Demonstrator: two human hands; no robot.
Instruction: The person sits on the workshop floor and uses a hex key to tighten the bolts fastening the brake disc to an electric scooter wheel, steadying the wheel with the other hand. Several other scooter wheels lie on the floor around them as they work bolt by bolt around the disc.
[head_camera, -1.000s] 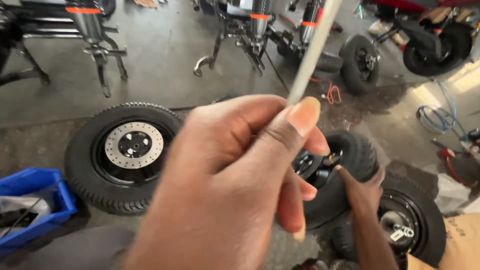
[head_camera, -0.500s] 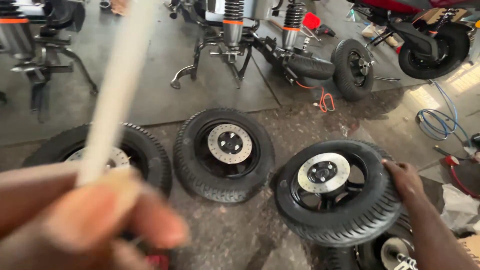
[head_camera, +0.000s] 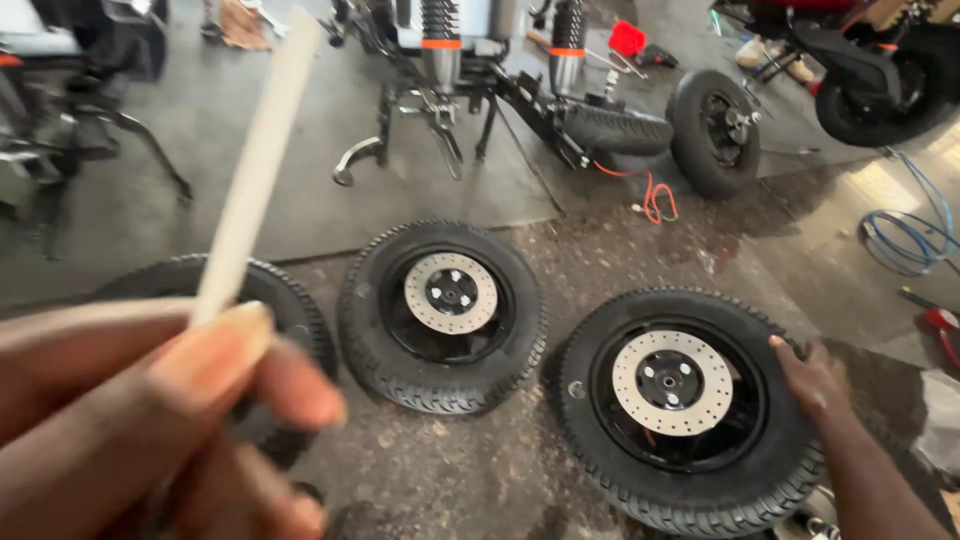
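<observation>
Three small wheels lie flat on the concrete floor (head_camera: 600, 260), two showing drilled brake discs: the middle wheel (head_camera: 442, 315), the right wheel (head_camera: 690, 410), and a left wheel (head_camera: 270, 300) partly hidden. The left hand (head_camera: 130, 420), blurred and close to the camera, pinches a pale white stick (head_camera: 255, 170) pointing up. The right hand (head_camera: 815, 380) rests open-fingered on the right wheel's tyre edge.
</observation>
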